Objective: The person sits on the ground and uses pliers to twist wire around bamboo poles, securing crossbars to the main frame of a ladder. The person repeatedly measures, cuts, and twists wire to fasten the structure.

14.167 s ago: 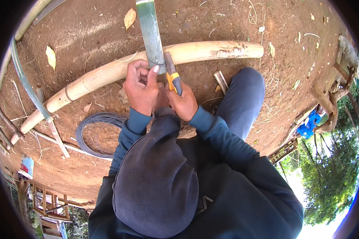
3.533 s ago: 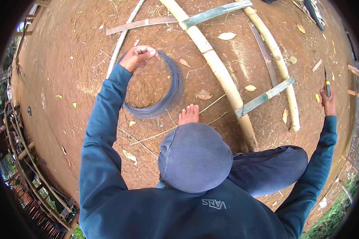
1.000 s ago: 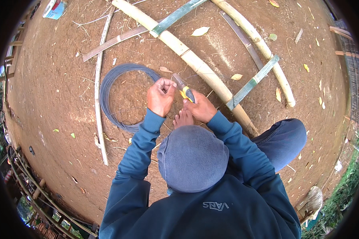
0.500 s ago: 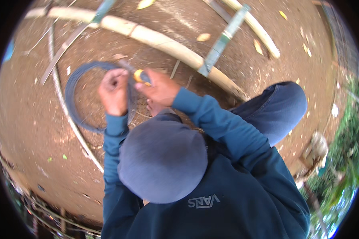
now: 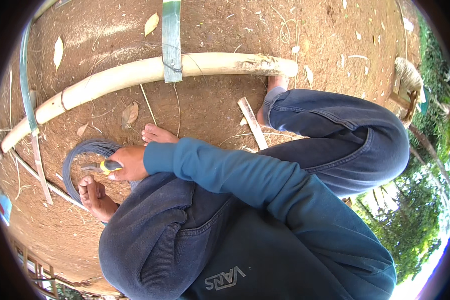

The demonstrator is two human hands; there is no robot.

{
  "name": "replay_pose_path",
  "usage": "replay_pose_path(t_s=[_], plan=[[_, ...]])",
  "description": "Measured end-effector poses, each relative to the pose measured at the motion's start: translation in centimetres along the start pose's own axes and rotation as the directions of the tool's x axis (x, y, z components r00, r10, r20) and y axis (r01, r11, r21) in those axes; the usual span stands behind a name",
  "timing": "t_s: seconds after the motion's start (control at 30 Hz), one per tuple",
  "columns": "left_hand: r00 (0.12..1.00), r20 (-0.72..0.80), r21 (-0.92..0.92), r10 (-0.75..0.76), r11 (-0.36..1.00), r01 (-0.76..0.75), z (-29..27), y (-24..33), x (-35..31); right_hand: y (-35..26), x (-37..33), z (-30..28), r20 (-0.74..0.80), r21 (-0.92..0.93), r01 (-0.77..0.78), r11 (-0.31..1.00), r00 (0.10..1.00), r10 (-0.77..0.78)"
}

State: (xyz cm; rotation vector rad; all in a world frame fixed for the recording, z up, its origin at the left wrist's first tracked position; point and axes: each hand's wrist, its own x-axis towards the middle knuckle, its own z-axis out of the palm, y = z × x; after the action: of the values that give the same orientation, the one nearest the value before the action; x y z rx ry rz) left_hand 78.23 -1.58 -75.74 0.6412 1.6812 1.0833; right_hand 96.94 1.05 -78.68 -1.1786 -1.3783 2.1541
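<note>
Now right hand (image 5: 130, 163) clasps yellow-handled pliers (image 5: 101, 167).

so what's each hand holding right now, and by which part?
Right hand grips pliers by the yellow handles, nose pointing over the wire coil. Left hand is half-closed beside the coil; whether it pinches wire cannot be told.

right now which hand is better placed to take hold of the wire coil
Probably the left. The left hand is open and empty, right at the coil of wire on the ground. The right hand is closed around the yellow-handled pliers, whose tip points over the coil.
</note>
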Motion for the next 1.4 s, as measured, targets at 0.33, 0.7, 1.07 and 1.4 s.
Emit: replay_pose_path(t_s=[0.33, 0.7, 1.07, 1.4], plan=[[0.96, -0.005, 0.451, 0.279, 0.858, -0.247, 1.2, 1.6, 8.0, -8.0, -6.6, -18.4, -0.009, 0.501, 0.102, 0.859, 0.994, -0.113], [0.425, 0.843, 0.289, 0.329, 0.389, -0.875, 21.0, 1.7, 10.7, 5.5, -12.6, -34.9, -0.895, -0.416, -0.73, 0.542, 0.436, -0.099], [0.873, 0.392, -0.198, 0.289, 0.954, -0.226, 20.6, 15.3, 15.2, -7.2, -12.8, -19.6, -0.626, 0.203, 0.168, 0.965, 0.78, -0.004], [0.915, 0.334, -0.593, 0.227, 0.805, 0.017, 22.3, 19.8, 18.3, -21.2, -13.1, -23.2, -0.539, 0.024, 0.339, 0.94, 0.797, -0.273]])
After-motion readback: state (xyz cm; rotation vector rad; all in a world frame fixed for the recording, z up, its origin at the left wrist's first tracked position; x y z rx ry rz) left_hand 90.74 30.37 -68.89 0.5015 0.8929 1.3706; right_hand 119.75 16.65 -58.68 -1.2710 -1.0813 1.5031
